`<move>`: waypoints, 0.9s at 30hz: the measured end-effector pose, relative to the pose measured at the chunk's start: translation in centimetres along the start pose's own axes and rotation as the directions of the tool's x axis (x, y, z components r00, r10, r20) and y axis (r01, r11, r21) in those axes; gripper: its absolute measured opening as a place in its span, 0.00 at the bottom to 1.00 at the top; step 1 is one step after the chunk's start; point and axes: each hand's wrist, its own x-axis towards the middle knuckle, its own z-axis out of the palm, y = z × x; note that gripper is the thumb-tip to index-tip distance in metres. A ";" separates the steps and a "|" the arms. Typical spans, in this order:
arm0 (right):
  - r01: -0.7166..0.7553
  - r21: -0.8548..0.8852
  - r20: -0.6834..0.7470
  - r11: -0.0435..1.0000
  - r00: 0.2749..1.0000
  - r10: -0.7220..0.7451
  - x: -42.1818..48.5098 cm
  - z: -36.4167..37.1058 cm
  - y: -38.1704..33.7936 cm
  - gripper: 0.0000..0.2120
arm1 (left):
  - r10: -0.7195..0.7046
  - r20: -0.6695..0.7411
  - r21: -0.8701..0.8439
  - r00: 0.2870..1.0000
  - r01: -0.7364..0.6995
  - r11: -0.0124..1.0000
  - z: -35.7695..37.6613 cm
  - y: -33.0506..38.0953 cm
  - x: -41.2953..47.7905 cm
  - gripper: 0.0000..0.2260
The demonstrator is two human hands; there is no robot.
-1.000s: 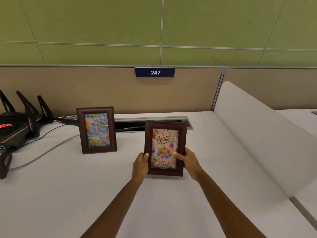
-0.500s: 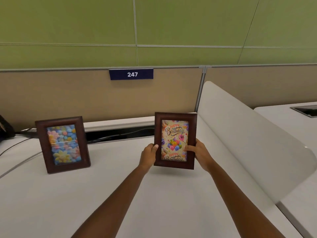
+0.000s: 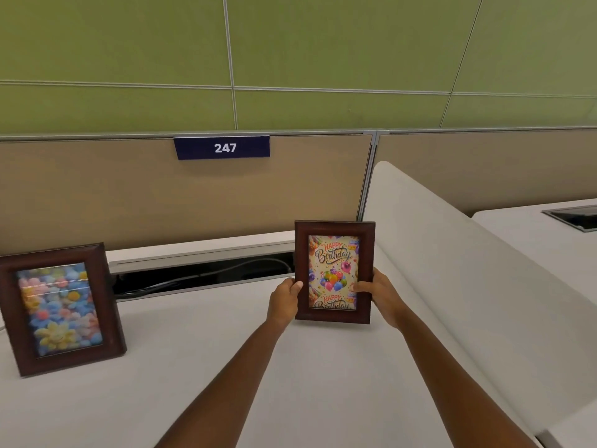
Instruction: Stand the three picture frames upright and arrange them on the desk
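Observation:
A dark wooden frame with a "Happy Birthday" balloon picture (image 3: 334, 244) stands upright near the back right of the white desk (image 3: 226, 367). My left hand (image 3: 284, 300) grips its left edge and my right hand (image 3: 381, 294) grips its right edge, thumb on the glass. Whether its base touches the desk I cannot tell. A second dark frame with a picture of colourful flowers (image 3: 59, 310) stands upright on its own at the left edge of the view. A third frame is not in view.
A white curved divider (image 3: 468, 270) rises just right of the held frame. Behind the frames runs an open cable slot (image 3: 200, 276) with a black cable, then a beige partition bearing a blue "247" plate (image 3: 223, 147). Another desk lies far right.
The view has swung to the right: the flower frame slid to the left edge and the black router left the view. Both hands carried the birthday frame right and farther back, toward the divider.

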 end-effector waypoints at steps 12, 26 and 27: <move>-0.032 -0.022 -0.052 0.999 0.998 0.031 1.8 -1.7 0.6 0.22 | 0.049 -0.024 0.065 0.998 -0.048 0.997 2.1 0.1 1.0 0.16; -0.023 -0.036 -0.106 0.999 0.994 0.019 2.0 -2.1 2.0 0.21 | 0.036 -0.012 0.156 0.999 -0.033 0.987 3.1 -0.9 0.8 0.16; -0.020 -0.049 -0.106 0.999 0.994 0.015 1.9 -2.1 2.2 0.23 | 0.036 -0.011 0.175 0.999 -0.033 0.984 3.1 -1.3 0.7 0.16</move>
